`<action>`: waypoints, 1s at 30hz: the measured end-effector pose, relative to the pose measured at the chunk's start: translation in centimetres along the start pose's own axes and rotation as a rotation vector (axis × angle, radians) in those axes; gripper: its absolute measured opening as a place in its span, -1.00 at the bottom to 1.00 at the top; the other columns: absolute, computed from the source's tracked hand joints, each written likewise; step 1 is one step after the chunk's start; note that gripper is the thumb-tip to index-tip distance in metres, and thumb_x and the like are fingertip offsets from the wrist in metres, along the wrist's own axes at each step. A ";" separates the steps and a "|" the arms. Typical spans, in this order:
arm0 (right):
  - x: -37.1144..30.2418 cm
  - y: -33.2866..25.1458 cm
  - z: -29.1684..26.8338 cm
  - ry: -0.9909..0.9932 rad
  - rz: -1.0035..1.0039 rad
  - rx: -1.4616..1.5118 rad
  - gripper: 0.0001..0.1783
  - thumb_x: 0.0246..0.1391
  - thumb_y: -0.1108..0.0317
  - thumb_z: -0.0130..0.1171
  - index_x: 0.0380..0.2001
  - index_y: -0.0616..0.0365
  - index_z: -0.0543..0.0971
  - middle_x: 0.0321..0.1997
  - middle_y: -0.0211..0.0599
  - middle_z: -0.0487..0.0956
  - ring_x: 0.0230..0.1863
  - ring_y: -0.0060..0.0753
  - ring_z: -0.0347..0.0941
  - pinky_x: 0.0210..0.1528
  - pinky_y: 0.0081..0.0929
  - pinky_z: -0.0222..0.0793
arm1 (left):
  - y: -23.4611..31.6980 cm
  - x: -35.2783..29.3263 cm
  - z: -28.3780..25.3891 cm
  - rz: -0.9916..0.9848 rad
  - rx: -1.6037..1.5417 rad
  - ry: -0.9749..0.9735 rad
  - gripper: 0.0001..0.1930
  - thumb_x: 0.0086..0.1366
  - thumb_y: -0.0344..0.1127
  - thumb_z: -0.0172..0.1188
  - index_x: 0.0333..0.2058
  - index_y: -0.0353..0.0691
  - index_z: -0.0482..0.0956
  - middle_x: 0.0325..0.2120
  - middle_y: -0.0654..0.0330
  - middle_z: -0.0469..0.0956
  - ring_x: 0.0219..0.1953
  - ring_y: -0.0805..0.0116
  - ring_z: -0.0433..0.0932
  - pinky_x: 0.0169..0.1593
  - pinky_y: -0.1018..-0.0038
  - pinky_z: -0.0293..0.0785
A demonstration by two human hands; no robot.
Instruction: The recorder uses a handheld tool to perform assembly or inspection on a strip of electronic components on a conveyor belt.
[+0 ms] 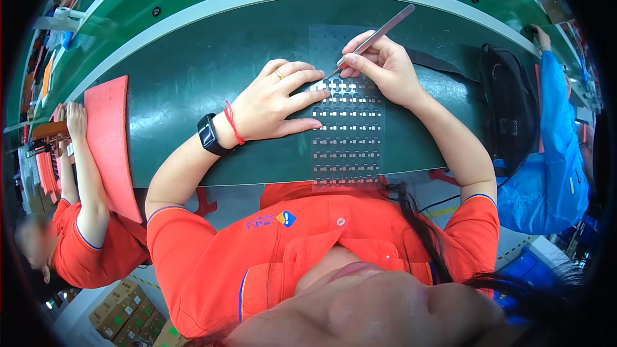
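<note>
A clear plastic sheet [347, 135] lies on the green table, its near end reaching over the table's front edge. Rows of small dark pieces with shiny silver squares cover most of it. My left hand [283, 99] rests flat with fingers spread, fingertips pressing the sheet's left side near the upper rows. Between the thumb and fingers of my right hand [379, 64] is a pair of metal tweezers [390, 25], tilted up to the right. The tweezers' tips come down by the top row, close to my left fingertips; whether they grip a piece is too small to tell.
The green table [212, 64] has a pale raised rim along its far side. A black bag [509, 106] lies at the right, a dark strap stretching from it. At the left is a pink mat [109, 141], with a co-worker's hands beyond it. A person in blue is at the far right.
</note>
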State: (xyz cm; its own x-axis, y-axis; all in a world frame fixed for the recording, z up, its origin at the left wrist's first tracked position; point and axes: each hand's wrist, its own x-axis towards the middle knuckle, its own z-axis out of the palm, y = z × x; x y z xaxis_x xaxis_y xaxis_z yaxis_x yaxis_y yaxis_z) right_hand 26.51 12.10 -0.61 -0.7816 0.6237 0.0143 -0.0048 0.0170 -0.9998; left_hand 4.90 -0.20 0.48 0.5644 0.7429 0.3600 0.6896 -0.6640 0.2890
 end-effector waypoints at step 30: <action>0.5 -0.6 -0.6 0.012 0.120 0.125 -0.80 0.13 0.42 0.14 -0.20 0.28 0.45 -0.36 -0.18 0.58 -0.44 -0.54 0.54 -0.34 -0.66 0.46 | 0.2 0.1 0.0 0.018 0.027 -0.002 -0.53 0.08 -0.12 0.28 -0.04 -0.14 0.47 -0.02 0.11 0.42 0.00 0.17 0.42 0.07 0.21 0.27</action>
State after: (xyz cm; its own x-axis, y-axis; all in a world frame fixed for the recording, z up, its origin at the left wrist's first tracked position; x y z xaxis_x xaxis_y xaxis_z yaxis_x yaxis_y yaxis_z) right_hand 26.47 12.83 0.00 -0.7734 0.6250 -0.1061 0.0103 -0.1551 -0.9878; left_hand 5.07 -0.26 0.58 0.5777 0.7311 0.3629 0.6913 -0.6747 0.2587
